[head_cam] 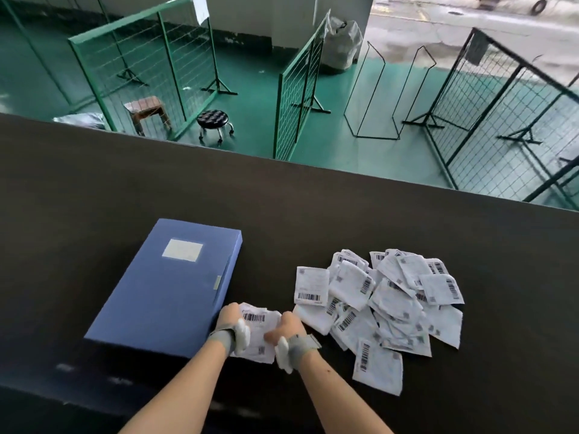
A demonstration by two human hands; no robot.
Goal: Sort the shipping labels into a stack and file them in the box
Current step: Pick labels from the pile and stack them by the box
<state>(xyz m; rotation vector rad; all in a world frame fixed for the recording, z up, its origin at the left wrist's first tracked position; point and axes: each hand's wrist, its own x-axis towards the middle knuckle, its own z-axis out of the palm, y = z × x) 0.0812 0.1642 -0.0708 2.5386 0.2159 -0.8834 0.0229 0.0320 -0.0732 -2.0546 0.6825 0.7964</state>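
Observation:
A closed blue file box [169, 286] with a white label patch lies flat on the dark table [313, 208]. To its right spreads a loose pile of white shipping labels [385, 302] with barcodes. Between the box and the pile, my left hand [230, 321] and my right hand [289, 332] grip the two sides of a small stack of labels [261, 327] just above the table. Both wrists wear grey straps with white pads. The stack's lower part is partly hidden by my hands.
The table's far edge runs diagonally across the view. Beyond it, on a green floor, stand green wire fence panels [141, 67], a black round stool [213, 120], a wooden stool [145, 109] and black wire frames [376, 95].

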